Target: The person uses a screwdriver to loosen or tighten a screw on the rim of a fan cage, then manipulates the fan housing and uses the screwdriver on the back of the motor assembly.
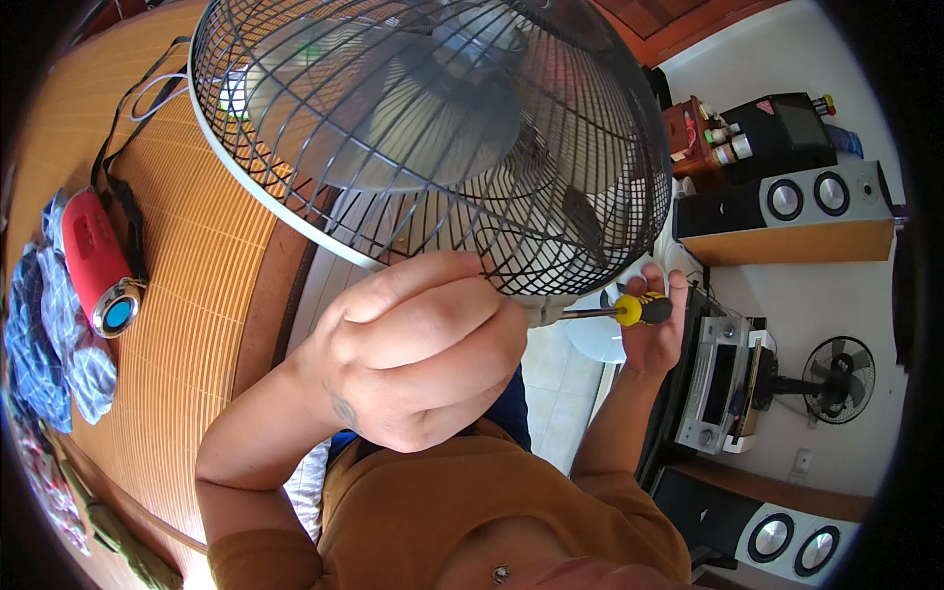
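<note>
A large fan [393,108] fills the upper middle, with a dark wire guard [462,211], pale translucent blades and a white rim. My left hand [423,344] is closed at the guard's near lower edge, where the rim passes behind it; its fingertips are hidden. To the right, my right hand [654,329] is wrapped loosely round the handle of a yellow and black screwdriver [629,311], some fingers raised. The screwdriver's shaft points left, toward a pale part of the fan just below the guard; its tip is hard to make out.
On the left, a slatted bamboo mat [187,285] bears a red cylindrical speaker [95,251] with a black strap and blue checked cloth [59,324]. Along the right are tall loudspeakers [806,211], a silver audio unit [713,383] and a smaller black fan [839,379].
</note>
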{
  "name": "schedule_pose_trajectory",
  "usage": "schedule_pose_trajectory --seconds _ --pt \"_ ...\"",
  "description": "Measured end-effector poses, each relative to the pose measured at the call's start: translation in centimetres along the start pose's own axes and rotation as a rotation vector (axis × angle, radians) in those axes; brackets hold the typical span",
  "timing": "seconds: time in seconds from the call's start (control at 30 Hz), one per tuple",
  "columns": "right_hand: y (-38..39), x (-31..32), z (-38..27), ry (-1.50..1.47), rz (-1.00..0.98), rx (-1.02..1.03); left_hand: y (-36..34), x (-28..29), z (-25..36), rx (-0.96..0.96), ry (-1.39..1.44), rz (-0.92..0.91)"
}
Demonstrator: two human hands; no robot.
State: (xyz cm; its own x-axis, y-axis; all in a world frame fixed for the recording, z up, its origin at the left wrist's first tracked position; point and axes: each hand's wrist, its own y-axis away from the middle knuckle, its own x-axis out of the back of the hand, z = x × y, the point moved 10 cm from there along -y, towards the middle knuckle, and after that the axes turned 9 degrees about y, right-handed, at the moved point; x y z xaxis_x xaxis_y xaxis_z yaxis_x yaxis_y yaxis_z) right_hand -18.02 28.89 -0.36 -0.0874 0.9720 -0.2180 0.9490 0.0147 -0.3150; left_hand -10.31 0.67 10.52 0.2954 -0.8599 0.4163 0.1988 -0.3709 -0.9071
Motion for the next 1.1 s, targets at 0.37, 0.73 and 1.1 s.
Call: schedule_pose_trajectory --seconds 0.37,0.73,1.1 --pt "-0.1 1.0 -1.5 0.134 -0.058 0.165 -0.9 -0.5 0.6 -0.002 -0.074 -0.040" --pt "-0.2 -0.3 -2.6 0.037 -0.198 0.192 -0.5 -0.6 0.0 0.093 -0.059 -0.133" --pt "0.2 1.1 -1.6 0.061 -0.112 0.080 -0.6 -1.1 0.4 0.063 -0.099 -0.123"
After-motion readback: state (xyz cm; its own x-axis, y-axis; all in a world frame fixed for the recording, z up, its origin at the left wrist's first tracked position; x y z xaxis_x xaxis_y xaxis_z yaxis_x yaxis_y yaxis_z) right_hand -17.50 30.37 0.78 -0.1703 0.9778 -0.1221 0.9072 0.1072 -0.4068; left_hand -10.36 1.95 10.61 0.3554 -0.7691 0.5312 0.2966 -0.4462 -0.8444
